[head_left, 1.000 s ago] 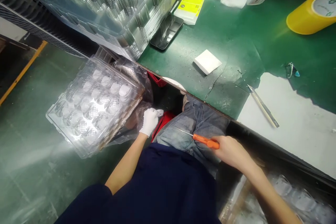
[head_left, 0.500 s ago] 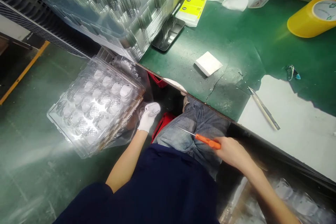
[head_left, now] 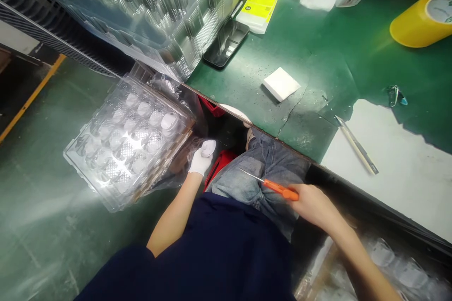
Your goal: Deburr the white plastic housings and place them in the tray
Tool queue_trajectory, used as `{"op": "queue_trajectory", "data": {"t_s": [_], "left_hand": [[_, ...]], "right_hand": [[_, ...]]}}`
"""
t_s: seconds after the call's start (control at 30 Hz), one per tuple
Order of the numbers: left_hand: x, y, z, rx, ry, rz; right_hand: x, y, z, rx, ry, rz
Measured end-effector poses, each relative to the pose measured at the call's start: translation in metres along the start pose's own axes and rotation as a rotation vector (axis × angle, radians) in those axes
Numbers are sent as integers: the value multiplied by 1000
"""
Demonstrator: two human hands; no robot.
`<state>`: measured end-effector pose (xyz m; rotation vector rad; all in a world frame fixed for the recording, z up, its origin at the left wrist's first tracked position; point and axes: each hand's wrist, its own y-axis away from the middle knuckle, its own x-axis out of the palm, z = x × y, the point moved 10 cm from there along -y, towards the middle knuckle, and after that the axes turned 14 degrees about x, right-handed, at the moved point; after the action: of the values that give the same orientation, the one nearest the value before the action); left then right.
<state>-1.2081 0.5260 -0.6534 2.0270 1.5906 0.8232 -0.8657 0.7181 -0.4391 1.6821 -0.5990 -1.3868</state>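
Note:
My left hand (head_left: 200, 162), in a white glove, grips a small rounded white plastic part (head_left: 208, 148) beside the red object below the table edge. To its left, a clear plastic tray (head_left: 130, 138) holds several similar white parts in its pockets. My bare right hand (head_left: 309, 202) is closed around the orange handle of a thin-shafted tool (head_left: 278, 189), which looks like a screwdriver. Its metal shaft points left over my jeans. The exact tip shape is too small to tell.
On the green table (head_left: 318, 56) lie a white block (head_left: 281, 84), a craft knife (head_left: 356, 145) on white paper, a phone-like black object (head_left: 227, 43) and a yellow tape roll (head_left: 420, 19). Stacked clear trays (head_left: 151, 14) stand at the upper left. Bagged white parts (head_left: 406, 268) sit lower right.
My left hand has shifted slightly right and down, and the white part in it has turned to show a different face. My right hand with the orange-handled tool stays almost still.

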Motion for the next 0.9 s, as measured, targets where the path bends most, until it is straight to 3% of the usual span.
{"op": "queue_trajectory", "data": {"t_s": [0.17, 0.37, 0.53, 0.77, 0.9], "left_hand": [[6, 5, -11, 87, -190, 64], [1, 26, -43, 377, -543, 160], [16, 43, -62, 563, -771, 312], [39, 74, -87, 713, -853, 385], [48, 99, -117, 740, -784, 363]], "right_hand": [[2, -1, 1, -4, 19, -3], [0, 2, 1, -20, 23, -10], [-1, 4, 2, -23, 48, 1], [-3, 7, 7, 5, 97, 27], [-8, 4, 26, -31, 95, -68]]}}
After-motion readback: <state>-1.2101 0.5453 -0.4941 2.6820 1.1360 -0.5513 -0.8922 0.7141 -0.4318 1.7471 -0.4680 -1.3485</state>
